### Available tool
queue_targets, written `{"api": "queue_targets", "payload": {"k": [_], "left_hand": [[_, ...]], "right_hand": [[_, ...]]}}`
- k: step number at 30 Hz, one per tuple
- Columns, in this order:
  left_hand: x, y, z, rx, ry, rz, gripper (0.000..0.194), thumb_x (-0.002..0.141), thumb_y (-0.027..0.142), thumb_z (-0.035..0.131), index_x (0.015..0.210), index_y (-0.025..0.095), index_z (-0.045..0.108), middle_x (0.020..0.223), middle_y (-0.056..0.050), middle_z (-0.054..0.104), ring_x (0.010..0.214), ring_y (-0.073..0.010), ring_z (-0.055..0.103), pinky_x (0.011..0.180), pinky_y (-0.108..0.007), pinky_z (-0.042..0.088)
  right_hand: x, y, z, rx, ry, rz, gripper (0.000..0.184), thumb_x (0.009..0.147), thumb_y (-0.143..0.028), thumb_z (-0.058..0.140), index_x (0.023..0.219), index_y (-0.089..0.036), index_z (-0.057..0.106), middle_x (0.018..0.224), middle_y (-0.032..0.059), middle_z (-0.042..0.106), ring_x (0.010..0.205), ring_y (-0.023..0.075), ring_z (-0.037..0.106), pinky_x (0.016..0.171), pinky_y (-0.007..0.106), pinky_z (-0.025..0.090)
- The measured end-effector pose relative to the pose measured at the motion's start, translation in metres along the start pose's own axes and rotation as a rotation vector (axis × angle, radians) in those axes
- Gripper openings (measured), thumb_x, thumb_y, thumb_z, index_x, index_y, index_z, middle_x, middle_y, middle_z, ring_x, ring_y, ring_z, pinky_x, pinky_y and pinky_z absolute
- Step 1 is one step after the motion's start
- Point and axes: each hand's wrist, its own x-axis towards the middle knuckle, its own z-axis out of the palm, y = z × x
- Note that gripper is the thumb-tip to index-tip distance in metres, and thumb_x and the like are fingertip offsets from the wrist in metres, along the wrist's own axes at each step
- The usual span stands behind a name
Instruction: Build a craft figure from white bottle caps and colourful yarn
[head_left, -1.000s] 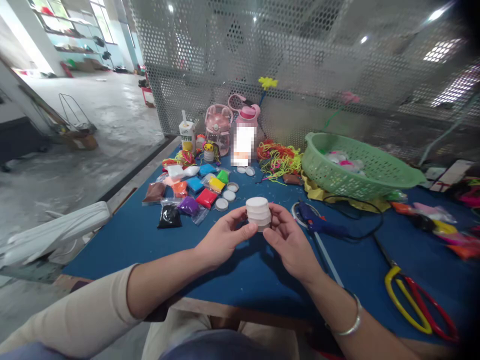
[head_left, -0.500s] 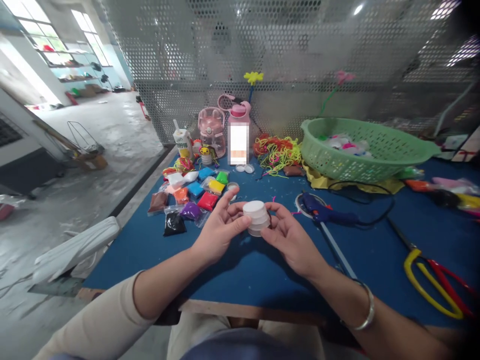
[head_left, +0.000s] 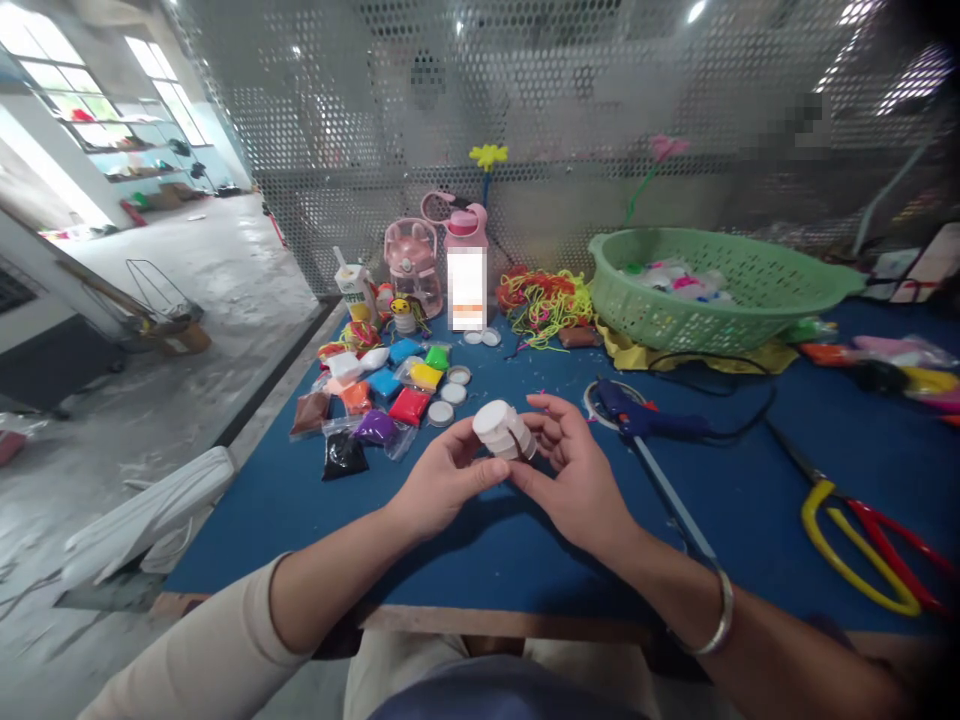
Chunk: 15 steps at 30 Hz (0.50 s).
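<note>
A short stack of white plastic caps (head_left: 493,420) is held tilted above the blue tabletop. My left hand (head_left: 442,478) grips its left side, with the thumb along the lower front. My right hand (head_left: 581,475) closes on the right side, thumb at the bottom and index finger raised off it. A thin dark brown strip (head_left: 519,444) lies against the side of the stack by my right fingers; its far end is hidden. Loose white caps (head_left: 441,413) lie just beyond my left hand.
Bags of coloured clay (head_left: 377,427) are on the left. Behind stand a pink bottle (head_left: 465,225), tangled cords (head_left: 551,305) and a green basket (head_left: 697,315). A blue glue gun (head_left: 660,425) and scissors (head_left: 832,500) lie on the right.
The stack has tipped over to the left in my hands, and the brown strip on its side now shows more. My right index finger has lifted away. The view has shifted slightly.
</note>
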Motion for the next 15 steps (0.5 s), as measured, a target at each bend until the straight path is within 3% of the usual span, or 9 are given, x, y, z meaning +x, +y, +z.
{"api": "queue_targets", "payload": {"k": [3, 7, 10, 13, 15], "left_hand": [[0.001, 0.001, -0.001, 0.000, -0.007, 0.014, 0.048, 0.070, 0.031, 0.079, 0.114, 0.018, 0.064, 0.122, -0.012, 0.063, 0.118, -0.0295, 0.055, 0.102, -0.043, 0.038], [0.001, 0.002, -0.004, 0.021, 0.011, 0.013, 0.050, 0.072, 0.030, 0.078, 0.118, 0.019, 0.062, 0.121, -0.012, 0.063, 0.116, -0.0274, 0.055, 0.099, -0.041, 0.040], [0.002, 0.003, -0.006, 0.055, 0.033, 0.024, 0.045, 0.072, 0.030, 0.078, 0.113, 0.017, 0.064, 0.116, -0.011, 0.065, 0.111, -0.0255, 0.057, 0.096, -0.039, 0.041], [0.003, 0.004, -0.005, 0.049, 0.050, 0.038, 0.045, 0.073, 0.033, 0.078, 0.113, 0.018, 0.064, 0.116, -0.010, 0.064, 0.107, -0.0225, 0.057, 0.091, -0.034, 0.043], [0.004, 0.006, -0.004, -0.011, 0.128, 0.036, 0.044, 0.076, 0.039, 0.073, 0.115, 0.020, 0.062, 0.113, -0.009, 0.063, 0.101, -0.0196, 0.058, 0.084, -0.031, 0.046]], "right_hand": [[0.001, 0.000, 0.000, 0.025, 0.030, 0.010, 0.063, 0.071, -0.024, 0.079, 0.122, -0.030, 0.042, 0.111, 0.0036, 0.061, 0.099, 0.0181, 0.063, 0.088, 0.034, 0.049], [0.005, -0.004, -0.001, 0.276, -0.075, 0.102, 0.042, 0.080, -0.030, 0.071, 0.113, -0.028, 0.046, 0.104, 0.0018, 0.066, 0.095, 0.0157, 0.064, 0.085, 0.031, 0.051], [0.007, -0.003, -0.003, 0.324, -0.136, 0.146, 0.032, 0.079, -0.029, 0.072, 0.103, -0.027, 0.052, 0.101, -0.0001, 0.068, 0.095, 0.0131, 0.064, 0.086, 0.027, 0.050], [0.009, 0.001, -0.004, 0.352, -0.133, 0.168, 0.032, 0.076, -0.027, 0.076, 0.101, -0.026, 0.054, 0.099, -0.0015, 0.068, 0.092, 0.0117, 0.064, 0.080, 0.024, 0.051], [0.011, 0.002, -0.006, 0.404, -0.091, 0.173, 0.035, 0.075, -0.031, 0.076, 0.102, -0.027, 0.054, 0.101, -0.0006, 0.068, 0.090, 0.0135, 0.064, 0.073, 0.025, 0.053]]}}
